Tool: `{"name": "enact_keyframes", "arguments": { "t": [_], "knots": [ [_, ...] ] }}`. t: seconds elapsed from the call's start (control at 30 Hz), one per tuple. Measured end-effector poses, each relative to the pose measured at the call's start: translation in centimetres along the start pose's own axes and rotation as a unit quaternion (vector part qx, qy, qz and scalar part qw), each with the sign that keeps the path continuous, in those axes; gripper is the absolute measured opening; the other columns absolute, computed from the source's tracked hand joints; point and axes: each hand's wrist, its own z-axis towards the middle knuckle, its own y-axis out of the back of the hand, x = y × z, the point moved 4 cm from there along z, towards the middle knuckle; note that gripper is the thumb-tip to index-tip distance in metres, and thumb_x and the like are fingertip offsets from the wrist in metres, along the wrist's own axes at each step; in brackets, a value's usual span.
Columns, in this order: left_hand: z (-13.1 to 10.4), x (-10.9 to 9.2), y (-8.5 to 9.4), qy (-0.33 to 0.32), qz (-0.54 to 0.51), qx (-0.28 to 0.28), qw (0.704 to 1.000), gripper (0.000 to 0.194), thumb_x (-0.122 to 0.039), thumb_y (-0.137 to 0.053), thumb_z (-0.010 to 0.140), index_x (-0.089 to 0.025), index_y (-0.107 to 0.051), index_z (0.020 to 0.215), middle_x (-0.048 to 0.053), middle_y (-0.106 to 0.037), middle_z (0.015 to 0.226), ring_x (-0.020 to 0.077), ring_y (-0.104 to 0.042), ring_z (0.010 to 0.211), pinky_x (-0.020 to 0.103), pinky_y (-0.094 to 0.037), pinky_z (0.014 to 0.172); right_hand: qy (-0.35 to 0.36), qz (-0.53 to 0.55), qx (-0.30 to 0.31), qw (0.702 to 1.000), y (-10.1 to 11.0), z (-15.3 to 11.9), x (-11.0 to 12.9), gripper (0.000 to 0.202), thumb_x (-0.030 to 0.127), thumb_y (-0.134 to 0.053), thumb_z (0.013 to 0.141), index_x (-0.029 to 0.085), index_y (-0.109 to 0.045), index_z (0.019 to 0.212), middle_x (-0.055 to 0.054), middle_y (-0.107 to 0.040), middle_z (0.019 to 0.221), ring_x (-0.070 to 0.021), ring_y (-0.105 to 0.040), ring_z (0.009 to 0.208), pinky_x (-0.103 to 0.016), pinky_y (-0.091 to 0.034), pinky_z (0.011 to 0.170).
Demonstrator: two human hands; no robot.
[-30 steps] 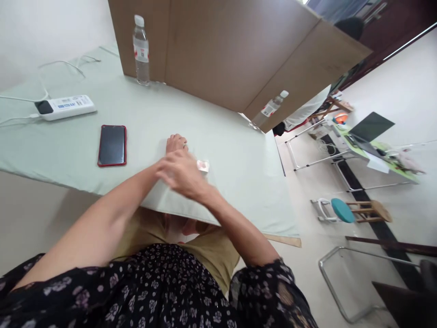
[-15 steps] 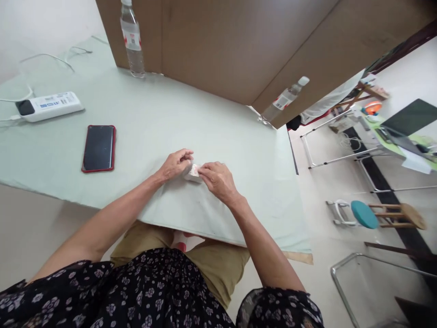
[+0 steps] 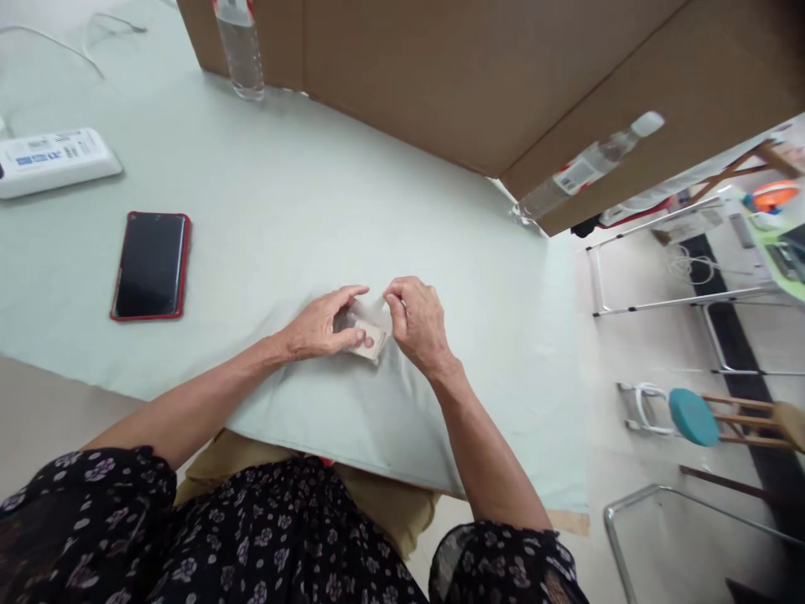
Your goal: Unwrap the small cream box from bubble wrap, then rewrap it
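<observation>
Both hands meet near the front edge of the tabletop (image 3: 270,193), each with its grip closed on the same small thing. Left hand (image 3: 318,325) clasps a small pale packet (image 3: 370,335), thumb over the top and fingers curled along its near side, so that the packet sits just above or on the cloth; which of the two cannot be told. Right hand (image 3: 420,323) pinches a thin clear flap of wrapping (image 3: 371,310) that rises from the packet's top, thumb and forefinger pressed together on it, the other fingers folded loosely. The two hands are just beside each other, with only the packet and its wrapping between them.

Forearms run back from the hands to short black sleeves with a small flower print. The tabletop is covered by a pale green cloth that hangs over the near edge.

Well to the left of the hands lies a dark phone (image 3: 151,265) in a red case, face up. Beyond it, near the left edge, lies a white power strip (image 3: 54,161). At the back stands a brown cardboard screen (image 3: 440,75), with a clear water bottle (image 3: 240,50) upright against its left part and a second water bottle (image 3: 588,165) at its right corner. On the floor to the right stands a stool with a teal seat (image 3: 693,416).
</observation>
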Motion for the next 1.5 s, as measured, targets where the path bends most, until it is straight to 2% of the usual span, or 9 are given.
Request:
{"name": "enact_keyframes", "arguments": {
  "t": [0.3,0.53,0.67,0.77,0.87,0.97,1.1,1.37,1.5],
  "knots": [
    [0.3,0.1,-0.3,0.029,-0.26,0.006,0.965,0.081,-0.038,-0.07,0.077,-0.024,-0.034,0.149,0.01,-0.063,0.117,0.0232,-0.065,0.102,0.038,-0.052,0.091,0.001,-0.041,-0.017,0.999,0.2,6.1,-2.7,0.026,0.03,-0.033,0.104,0.023,-0.056,0.093,-0.009,-0.066,0.098,-0.025,-0.059,0.094,-0.039,-0.042,0.085],
    [0.9,0.6,0.6,0.056,-0.259,-0.041,0.963,0.057,-0.04,-0.072,0.075,-0.018,-0.061,0.126,0.012,-0.068,0.118,0.0257,-0.067,0.102,0.04,-0.054,0.09,-0.011,-0.021,-0.032,0.999,-1.2,10.2,-4.4,0.034,0.038,-0.034,0.105,0.023,-0.062,0.095,-0.01,-0.069,0.102,-0.0257,-0.061,0.1,-0.044,-0.045,0.092],
    [1.2,1.2,0.7,0.098,-0.303,-0.068,0.946,0.048,-0.035,-0.074,0.073,-0.014,-0.07,0.116,0.012,-0.073,0.112,0.0287,-0.067,0.109,0.043,-0.051,0.097,-0.067,0.071,-0.086,0.991,0.2,7.0,-3.1,0.037,0.047,-0.036,0.104,0.023,-0.065,0.106,-0.009,-0.07,0.11,-0.0223,-0.064,0.099,-0.038,-0.05,0.09],
    [1.1,1.2,0.5,0.103,-0.348,-0.079,0.928,0.051,-0.033,-0.077,0.069,-0.014,-0.072,0.117,0.011,-0.073,0.116,0.0294,-0.065,0.113,0.042,-0.048,0.1,-0.143,0.13,-0.034,0.981,-0.1,3.0,-1.3,0.042,0.06,-0.048,0.096,0.022,-0.065,0.104,-0.004,-0.07,0.09,-0.0168,-0.061,0.071,-0.032,-0.05,0.072],
    [1.0,1.0,0.4,0.102,-0.394,-0.086,0.909,0.048,-0.032,-0.079,0.067,-0.015,-0.074,0.112,0.01,-0.074,0.114,0.0282,-0.065,0.111,0.039,-0.046,0.1,-0.194,0.104,-0.012,0.975,-1.5,0.6,-0.3,0.05,0.061,-0.063,0.083,0.019,-0.065,0.109,-0.005,-0.07,0.096,-0.0136,-0.055,0.062,-0.032,-0.046,0.068],
    [1.1,1.0,0.7,0.102,-0.429,-0.111,0.891,0.042,-0.031,-0.081,0.066,-0.015,-0.076,0.105,0.009,-0.075,0.104,0.0245,-0.066,0.101,0.036,-0.047,0.095,-0.233,0.149,-0.042,0.96,-2.7,-0.1,-1.5,0.028,0.047,-0.056,0.086,0.02,-0.065,0.087,0.0,-0.063,0.075,-0.0139,-0.051,0.063,-0.03,-0.043,0.067],
    [1.2,1.1,1.4,0.086,-0.448,-0.137,0.879,0.038,-0.03,-0.082,0.067,-0.015,-0.076,0.1,0.007,-0.075,0.098,0.0206,-0.066,0.093,0.033,-0.048,0.089,-0.279,0.337,-0.09,0.895,-3.4,-0.6,-4.2,0.026,0.046,-0.058,0.084,0.021,-0.06,0.075,0.003,-0.055,0.065,-0.0139,-0.048,0.063,-0.027,-0.041,0.062],
    [1.3,1.2,2.0,0.095,-0.391,-0.149,0.903,0.044,-0.037,-0.078,0.069,-0.014,-0.07,0.107,0.007,-0.071,0.097,0.0195,-0.066,0.091,0.034,-0.049,0.089,-0.288,0.402,-0.139,0.858,-3.3,-1.4,-4.7,0.034,0.043,-0.056,0.09,0.021,-0.056,0.064,0.002,-0.054,0.063,-0.0142,-0.049,0.064,-0.028,-0.041,0.067],
    [1.0,0.6,2.5,0.064,-0.155,-0.197,0.966,0.039,-0.042,-0.072,0.071,-0.016,-0.068,0.1,0.011,-0.064,0.115,0.0228,-0.063,0.1,0.037,-0.051,0.088,-0.287,0.379,-0.126,0.871,-3.9,-1.5,-4.7,0.038,0.051,-0.053,0.093,0.022,-0.061,0.071,0.002,-0.056,0.066,-0.0154,-0.052,0.066,-0.029,-0.043,0.067]
  ]
}}
